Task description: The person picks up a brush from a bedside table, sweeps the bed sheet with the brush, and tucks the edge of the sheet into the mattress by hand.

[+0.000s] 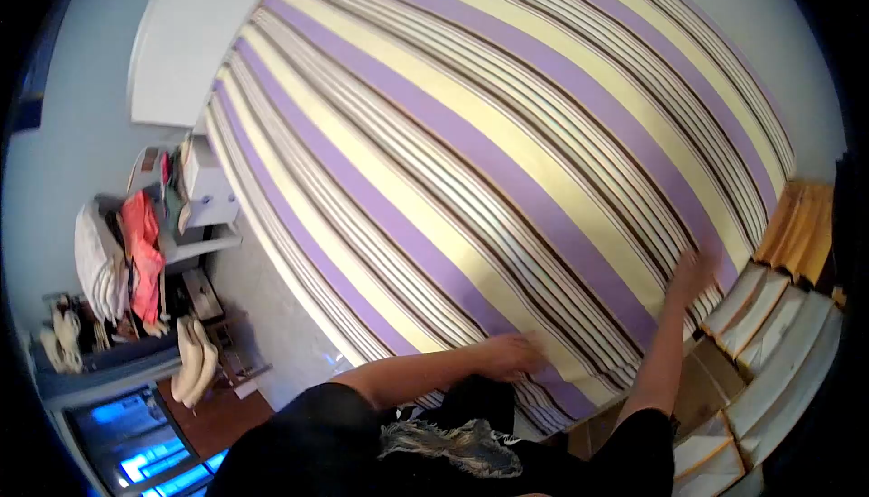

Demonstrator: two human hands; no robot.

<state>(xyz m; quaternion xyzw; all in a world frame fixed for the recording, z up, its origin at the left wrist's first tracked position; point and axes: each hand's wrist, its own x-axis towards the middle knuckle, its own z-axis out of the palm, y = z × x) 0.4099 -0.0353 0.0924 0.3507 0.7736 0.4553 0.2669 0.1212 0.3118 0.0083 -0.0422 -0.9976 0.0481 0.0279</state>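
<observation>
A striped bed sheet (471, 144) in purple, yellow, white and dark brown covers the bed and lies mostly smooth. My left hand (511, 357) is over the sheet's near part, close to my body, and its fingers are smeared by motion. Farther right, my right hand (693, 276) is at the sheet near the bed's right corner. Its fingertips are blurred too. Whether either hand pinches the fabric cannot be made out. Small creases run along the near edge of the sheet.
A white headboard (186, 44) stands at the far left. Beside the bed are a white drawer unit (208, 185), hanging clothes (143, 253) and pale shoes (194, 361). Wooden-edged, pale stacked items (787, 352) sit close by the right corner. A grey floor (281, 289) shows left of the bed.
</observation>
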